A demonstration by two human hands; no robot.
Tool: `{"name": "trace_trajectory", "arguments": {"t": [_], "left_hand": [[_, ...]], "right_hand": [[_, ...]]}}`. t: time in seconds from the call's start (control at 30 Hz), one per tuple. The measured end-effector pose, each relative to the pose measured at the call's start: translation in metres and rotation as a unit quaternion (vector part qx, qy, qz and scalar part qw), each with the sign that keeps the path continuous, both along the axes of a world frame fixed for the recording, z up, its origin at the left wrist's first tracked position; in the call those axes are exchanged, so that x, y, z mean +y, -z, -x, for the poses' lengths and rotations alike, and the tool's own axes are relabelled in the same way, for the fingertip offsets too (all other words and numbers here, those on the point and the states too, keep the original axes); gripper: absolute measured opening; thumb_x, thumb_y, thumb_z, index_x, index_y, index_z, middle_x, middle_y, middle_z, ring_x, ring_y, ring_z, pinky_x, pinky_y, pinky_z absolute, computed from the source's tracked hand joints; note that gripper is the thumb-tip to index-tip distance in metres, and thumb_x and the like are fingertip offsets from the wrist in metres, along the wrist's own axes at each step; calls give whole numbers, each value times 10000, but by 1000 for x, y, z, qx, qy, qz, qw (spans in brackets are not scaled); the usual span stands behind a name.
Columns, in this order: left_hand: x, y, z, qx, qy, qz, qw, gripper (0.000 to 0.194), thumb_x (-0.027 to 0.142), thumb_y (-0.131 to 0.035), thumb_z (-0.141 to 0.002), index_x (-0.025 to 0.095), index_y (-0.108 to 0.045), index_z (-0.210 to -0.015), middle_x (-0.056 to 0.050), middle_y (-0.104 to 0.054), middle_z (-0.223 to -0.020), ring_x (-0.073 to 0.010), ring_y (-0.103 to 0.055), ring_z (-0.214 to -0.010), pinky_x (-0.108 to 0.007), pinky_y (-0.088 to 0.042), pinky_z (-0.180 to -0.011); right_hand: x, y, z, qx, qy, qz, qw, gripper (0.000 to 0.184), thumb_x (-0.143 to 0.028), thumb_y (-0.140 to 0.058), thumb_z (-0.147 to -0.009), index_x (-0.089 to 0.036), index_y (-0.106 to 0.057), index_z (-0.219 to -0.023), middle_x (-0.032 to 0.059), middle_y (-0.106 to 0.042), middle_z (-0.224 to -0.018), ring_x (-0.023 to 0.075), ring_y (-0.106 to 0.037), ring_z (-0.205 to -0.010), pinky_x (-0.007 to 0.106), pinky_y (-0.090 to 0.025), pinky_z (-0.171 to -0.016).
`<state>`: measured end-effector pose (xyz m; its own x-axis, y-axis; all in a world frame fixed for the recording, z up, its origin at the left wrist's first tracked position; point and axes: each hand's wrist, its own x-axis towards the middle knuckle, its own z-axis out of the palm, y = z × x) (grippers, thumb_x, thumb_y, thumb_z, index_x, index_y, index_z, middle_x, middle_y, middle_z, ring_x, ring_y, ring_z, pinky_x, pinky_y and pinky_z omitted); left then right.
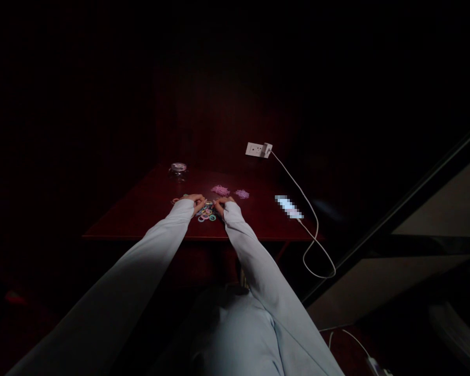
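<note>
A pile of multicoloured small rings, like elastic hair bands (207,215), lies near the front of the dark red table. My left hand (197,200) is at the pile's left edge, its fingers bent together at the rings. On the other side, my right hand (221,203) has its fingertips drawn in over the pile. Whatever the fingers hold is too small and dark to make out. Just beyond my right hand sits a heap of pink bands (220,190). To its right is a smaller purple heap (242,194). A few reddish rings (175,200) show left of my left hand.
A clear lidded jar (178,171) stands at the back left of the table (141,219). A phone with a blurred screen (289,207) lies at the right. Its white cable (317,224) loops past the table edge to a wall socket (254,150).
</note>
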<state>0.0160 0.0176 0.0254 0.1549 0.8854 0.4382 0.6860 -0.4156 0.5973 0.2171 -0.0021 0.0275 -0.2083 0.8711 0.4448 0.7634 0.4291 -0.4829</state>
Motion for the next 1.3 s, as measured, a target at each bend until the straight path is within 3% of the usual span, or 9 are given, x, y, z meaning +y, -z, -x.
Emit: {"name": "trace_trajectory", "arguments": {"t": [0.17, 0.47, 0.73, 0.9, 1.1, 1.3], "left_hand": [[3, 5, -1, -32, 23, -12, 999, 185, 372, -636, -812, 216, -672, -719, 21, -581, -624, -141, -424, -563, -284, -264, -552], [-5, -4, 0, -32, 31, -2, 999, 144, 339, -649, -798, 215, -686, -736, 31, -552, -589, -137, -435, -564, -274, -268, -545], [-3, -2, 0, -49, 35, -18, 998, 175, 358, -615, -802, 211, -697, -752, 37, -533, -572, -134, -427, -555, -268, -271, -538], [-5, -3, 0, -61, 27, -11, 998, 154, 326, -621, -812, 211, -690, -736, 57, -449, -511, -129, -415, -532, -266, -270, -543], [-9, -6, 0, -63, 20, -10, 998, 147, 322, -628, -805, 212, -682, -723, 62, -459, -511, -120, -391, -512, -258, -259, -520], [-11, -9, -1, -57, 11, 8, 998, 150, 325, -634, -805, 208, -696, -735, 55, -504, -541, -119, -405, -519, -267, -261, -531]], "right_hand": [[2, 2, 0, 8, -2, -3, 1000, 322, -444, -549, -1056, -260, -798, -968, 19, -784, -1000, 202, -587, -1015, 281, -438, -918], [3, 1, 0, 19, 0, -6, 1000, 312, -450, -567, -1042, -267, -816, -997, 20, -790, -1017, 208, -609, -1039, 293, -452, -969], [11, 5, -2, 53, 10, -22, 998, 285, -418, -603, -1022, -247, -818, -946, 24, -793, -962, 205, -632, -1005, 301, -452, -961], [11, 1, -5, 77, 84, -7, 993, 258, -376, -594, -1021, -249, -812, -966, 24, -801, -1044, 207, -645, -1038, 322, -438, -1007], [-1, -12, -11, 90, 258, 84, 958, 262, -414, -591, -1029, -278, -814, -1044, 28, -802, -1055, 244, -618, -1143, 360, -406, -1001], [-5, -17, -12, 70, 273, 115, 953, 270, -435, -606, -1022, -285, -817, -1095, 50, -809, -1077, 278, -581, -1190, 385, -370, -985]]}}
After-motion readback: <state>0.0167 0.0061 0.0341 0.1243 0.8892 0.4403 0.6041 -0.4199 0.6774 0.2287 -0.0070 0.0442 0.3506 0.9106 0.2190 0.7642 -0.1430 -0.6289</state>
